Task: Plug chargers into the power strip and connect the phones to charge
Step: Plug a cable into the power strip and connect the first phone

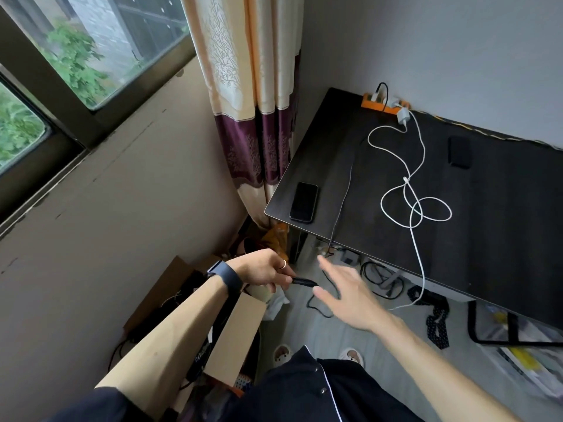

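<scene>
Below the near-left corner of the bench point(502, 226), over the floor, the left hand point(262, 271) was clenched around the end of a black cable point(304, 281), whose short held stretch ran roughly level and pointed rightward toward the right hand point(347, 296). That right hand was released, its fingers spread and blurred, just beside the cable's tip and not touching it; it was the nearer hand to the bench. From the tip the cable dropped in a loose loop to the floor. On the bench, a thin dark cable point(342, 202) ran from the far end down over the near edge, and whether it joined the held one could not be told. A dark phone point(304, 201) lay flat near the left corner, long axis running toward the far wall, up and right of the left hand. A second dark phone point(459, 152) lay well apart on the right. At the far edge the orange power strip point(380, 105) carried a white charger point(403, 115), its white cable point(416, 208) looping across the bench and hanging over the near edge. The held end probably had to travel up and right to the near phone.
</scene>
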### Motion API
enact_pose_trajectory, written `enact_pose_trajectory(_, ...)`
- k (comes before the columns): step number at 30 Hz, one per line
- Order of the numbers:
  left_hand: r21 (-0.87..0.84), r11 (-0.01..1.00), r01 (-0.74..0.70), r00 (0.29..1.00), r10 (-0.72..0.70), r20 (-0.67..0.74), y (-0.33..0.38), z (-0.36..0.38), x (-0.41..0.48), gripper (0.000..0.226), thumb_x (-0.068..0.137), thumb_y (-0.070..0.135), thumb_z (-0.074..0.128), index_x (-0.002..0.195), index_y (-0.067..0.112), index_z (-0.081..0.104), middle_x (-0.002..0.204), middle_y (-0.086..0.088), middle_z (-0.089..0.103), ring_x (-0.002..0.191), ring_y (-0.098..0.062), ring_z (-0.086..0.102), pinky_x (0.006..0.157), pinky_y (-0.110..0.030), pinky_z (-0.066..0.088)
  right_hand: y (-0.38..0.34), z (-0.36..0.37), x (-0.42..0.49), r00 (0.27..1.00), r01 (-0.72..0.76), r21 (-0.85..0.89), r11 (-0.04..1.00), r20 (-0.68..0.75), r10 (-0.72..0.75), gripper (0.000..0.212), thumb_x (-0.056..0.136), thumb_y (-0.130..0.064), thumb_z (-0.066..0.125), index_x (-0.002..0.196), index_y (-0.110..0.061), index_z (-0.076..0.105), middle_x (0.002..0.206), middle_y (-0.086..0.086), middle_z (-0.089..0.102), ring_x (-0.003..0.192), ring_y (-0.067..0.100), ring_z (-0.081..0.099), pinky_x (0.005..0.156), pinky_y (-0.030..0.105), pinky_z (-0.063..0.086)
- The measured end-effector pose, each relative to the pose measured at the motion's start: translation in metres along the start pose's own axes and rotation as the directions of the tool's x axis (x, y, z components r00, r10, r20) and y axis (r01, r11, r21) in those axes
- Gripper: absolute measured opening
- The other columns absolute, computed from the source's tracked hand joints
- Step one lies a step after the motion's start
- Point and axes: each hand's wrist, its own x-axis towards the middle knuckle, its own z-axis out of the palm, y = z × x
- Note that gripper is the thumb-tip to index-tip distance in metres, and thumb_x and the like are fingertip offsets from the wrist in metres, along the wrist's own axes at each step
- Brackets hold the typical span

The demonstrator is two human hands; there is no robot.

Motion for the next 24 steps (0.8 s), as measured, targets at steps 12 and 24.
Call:
enact_pose_trajectory(12, -0.699, 0.703, -0.131, 0.941, -0.132, -0.310, -0.009, 0.007, 0.009, 0.061, 0.080, 0.045, 0.079, 0.131, 0.017, 0.060, 0.118, -0.007, 0.070, 0.102, -0.018, 0.066, 0.087, -0.041, 0.056, -0.021, -0.003, 0.002, 0.977, 0.027, 0.395, 0.918, -0.207, 0.060, 0.022, 0.096, -0.055, 0.048, 0.091, -0.040, 0.063, 0.087, -0.017, 0.073, 0.062, 0.012, 0.060, 0.061, 0.037, 0.053)
enact_pose_trajectory(24, -0.616, 0.702, -0.358, 0.852, -0.024, -0.523, 0.027, 0.023, 0.012, 0.019, 0.091, 0.029, 0.071, 0.101, 0.014, 0.076, 0.095, -0.003, 0.079, 0.080, -0.011, 0.064, 0.076, -0.030, 0.048, -0.020, -0.003, 0.002, 0.996, -0.042, 0.549, 0.835, -0.040, 0.076, 0.026, 0.091, -0.055, 0.055, 0.104, -0.035, 0.066, 0.089, -0.011, 0.078, 0.083, 0.035, 0.068, 0.073, 0.043, 0.057)
